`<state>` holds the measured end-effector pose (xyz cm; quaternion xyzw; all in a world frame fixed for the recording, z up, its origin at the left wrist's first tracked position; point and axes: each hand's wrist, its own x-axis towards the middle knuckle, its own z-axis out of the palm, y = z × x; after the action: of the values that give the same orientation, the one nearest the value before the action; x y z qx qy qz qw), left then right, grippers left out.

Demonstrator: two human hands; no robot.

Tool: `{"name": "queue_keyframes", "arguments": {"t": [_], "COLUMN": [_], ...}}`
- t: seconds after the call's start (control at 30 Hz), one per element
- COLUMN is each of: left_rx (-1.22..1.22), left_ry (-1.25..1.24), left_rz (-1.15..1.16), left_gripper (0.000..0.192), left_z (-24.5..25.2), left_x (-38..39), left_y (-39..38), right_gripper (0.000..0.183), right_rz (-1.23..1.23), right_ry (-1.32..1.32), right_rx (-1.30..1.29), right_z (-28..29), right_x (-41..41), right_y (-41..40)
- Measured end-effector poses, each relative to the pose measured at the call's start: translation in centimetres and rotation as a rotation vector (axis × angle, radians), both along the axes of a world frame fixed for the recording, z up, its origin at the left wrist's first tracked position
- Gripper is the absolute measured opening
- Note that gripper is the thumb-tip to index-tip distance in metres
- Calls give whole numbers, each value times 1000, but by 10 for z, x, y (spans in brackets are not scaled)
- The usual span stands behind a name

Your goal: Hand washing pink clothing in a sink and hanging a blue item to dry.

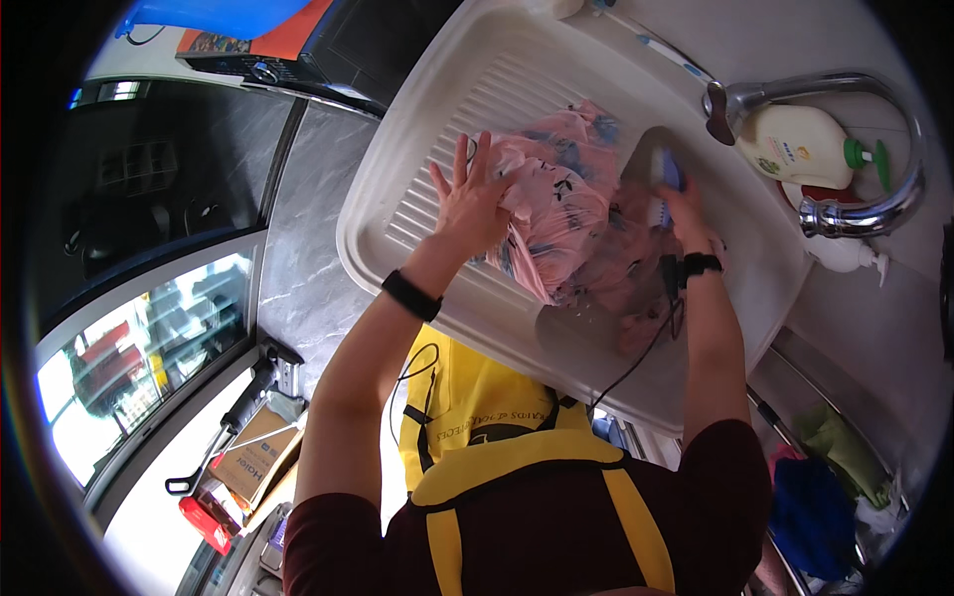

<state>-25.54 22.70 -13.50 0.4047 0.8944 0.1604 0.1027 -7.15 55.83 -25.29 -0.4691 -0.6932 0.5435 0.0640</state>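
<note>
A wet pink patterned cloth (570, 201) lies bunched on the ribbed washboard part of the pale laundry sink (358, 223) and trails down into the basin. My left hand (473, 197) rests spread on the cloth's left side, its fingers apart and the thumb against the fabric. Farther right, my right hand (684, 205) grips a blue scrubbing brush (671, 171) with pale bristles, over the basin beside the cloth. Part of the cloth near my right wrist lies in shadow, and its lower edge is hard to make out.
A curved chrome faucet (879, 82) reaches over the sink's right rim. Beside it lies a cream pump bottle (797, 145) with a green top, near a white pump bottle (838, 253). A long-handled brush (659, 48) lies on the back ledge. Cloths hang on a rack at lower right.
</note>
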Motion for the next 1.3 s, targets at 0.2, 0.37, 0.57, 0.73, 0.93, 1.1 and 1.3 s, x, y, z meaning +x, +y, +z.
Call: {"name": "queue_keyframes", "arguments": {"t": [0.2,0.37,0.57,0.73,0.93,1.1,1.3], "left_rx": [-11,106,232,228,217,244,217], "left_ry": [-251,-404,-408,-442,-487,-469,-518], "left_rz": [56,116,242,317,292,292,291], "left_gripper": [28,18,19,22,22,21,19], "left_z": [1,15,-7,-13,-9,-15,-15], "left_x": [4,52,62,61,48,54,63], "left_y": [-14,-99,-124,-138,-141,-131,-131], "right_gripper": [62,61,62,53,68,52,55], "right_rz": [539,540,688,655,835,510,881], "right_ry": [393,331,118,71,77,-55,446], "right_rx": [398,524,843,614,785,667,1089], "right_z": [84,120,81,103,106,96,78], "right_x": [-55,-74,-120,-137,-119,-135,-90], "right_y": [-110,-220,-173,-187,-234,-169,-229]}}
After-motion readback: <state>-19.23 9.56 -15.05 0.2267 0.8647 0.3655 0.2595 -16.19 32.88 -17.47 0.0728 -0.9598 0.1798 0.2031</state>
